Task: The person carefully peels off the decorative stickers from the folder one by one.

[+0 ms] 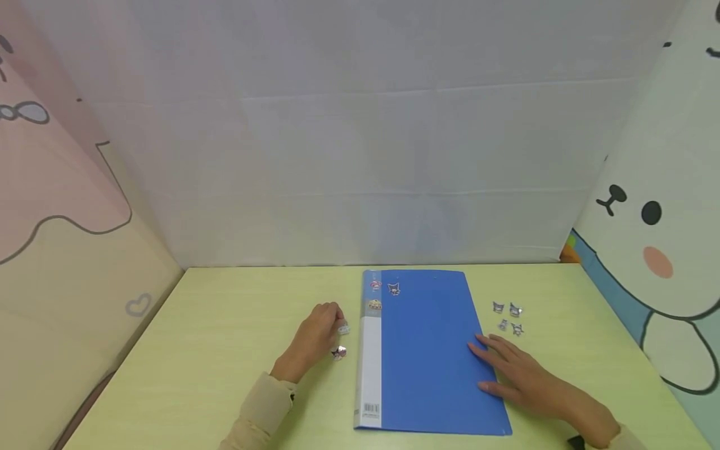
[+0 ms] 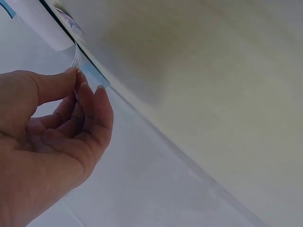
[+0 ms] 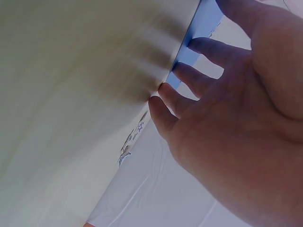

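Note:
A blue folder [image 1: 427,362] lies on the table with its white and grey spine to the left. Stickers show near its top: a dark one [image 1: 394,289] on the cover, a pink one [image 1: 375,285] and a yellowish one [image 1: 374,304] on the spine. Left of the spine, my left hand [image 1: 316,337] pinches a small whitish sticker [image 1: 344,329] between thumb and fingertips. Just below that hand lies a dark and pink sticker [image 1: 339,353]. My right hand [image 1: 520,378] rests with spread fingers across the folder's right edge, fingertips on the blue cover.
Several small stickers [image 1: 515,309] lie on the pale yellow table [image 1: 242,312] to the right of the folder. A white cloth [image 1: 360,156] hangs behind the table's far edge. Cartoon-printed cloths [image 1: 647,250] stand along both sides.

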`<state>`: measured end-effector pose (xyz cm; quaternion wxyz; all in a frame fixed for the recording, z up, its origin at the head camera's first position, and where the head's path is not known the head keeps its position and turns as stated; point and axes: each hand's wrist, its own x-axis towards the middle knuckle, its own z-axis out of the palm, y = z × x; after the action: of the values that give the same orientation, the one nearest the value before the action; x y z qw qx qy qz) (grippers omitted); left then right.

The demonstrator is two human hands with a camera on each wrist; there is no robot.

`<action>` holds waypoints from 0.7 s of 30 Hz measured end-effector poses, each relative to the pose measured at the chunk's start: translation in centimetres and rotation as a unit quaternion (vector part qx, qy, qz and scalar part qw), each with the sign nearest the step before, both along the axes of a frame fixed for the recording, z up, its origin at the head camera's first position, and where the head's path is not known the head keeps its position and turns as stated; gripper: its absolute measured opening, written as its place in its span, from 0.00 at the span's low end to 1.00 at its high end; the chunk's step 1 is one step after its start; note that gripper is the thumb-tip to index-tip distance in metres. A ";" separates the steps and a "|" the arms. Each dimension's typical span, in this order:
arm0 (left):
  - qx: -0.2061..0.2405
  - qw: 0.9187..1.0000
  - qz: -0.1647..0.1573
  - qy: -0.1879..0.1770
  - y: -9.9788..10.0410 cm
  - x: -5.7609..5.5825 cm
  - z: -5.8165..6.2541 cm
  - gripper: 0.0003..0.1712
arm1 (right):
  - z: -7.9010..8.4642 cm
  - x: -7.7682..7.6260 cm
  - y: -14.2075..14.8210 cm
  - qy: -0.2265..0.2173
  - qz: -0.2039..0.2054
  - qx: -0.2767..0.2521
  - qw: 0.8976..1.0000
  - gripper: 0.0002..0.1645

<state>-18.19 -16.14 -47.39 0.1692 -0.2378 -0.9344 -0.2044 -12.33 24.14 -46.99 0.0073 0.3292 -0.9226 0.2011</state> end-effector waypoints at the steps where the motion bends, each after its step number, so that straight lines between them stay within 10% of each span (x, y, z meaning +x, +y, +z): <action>1: -0.001 1.000 0.000 0.006 0.0 0.0 0.0 0.08 | 0.0 0.0 0.0 0.000 0.000 0.001 1.000 0.36; 21: -0.045 0.998 0.034 -0.037 0.1 0.1 -0.3 0.08 | -0.1 0.0 0.0 0.023 0.008 0.008 1.000 0.35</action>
<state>-18.05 -16.05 -47.66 0.1301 -0.2057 -0.9558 -0.1649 -12.30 24.14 -47.14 0.0246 0.3412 -0.9211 0.1858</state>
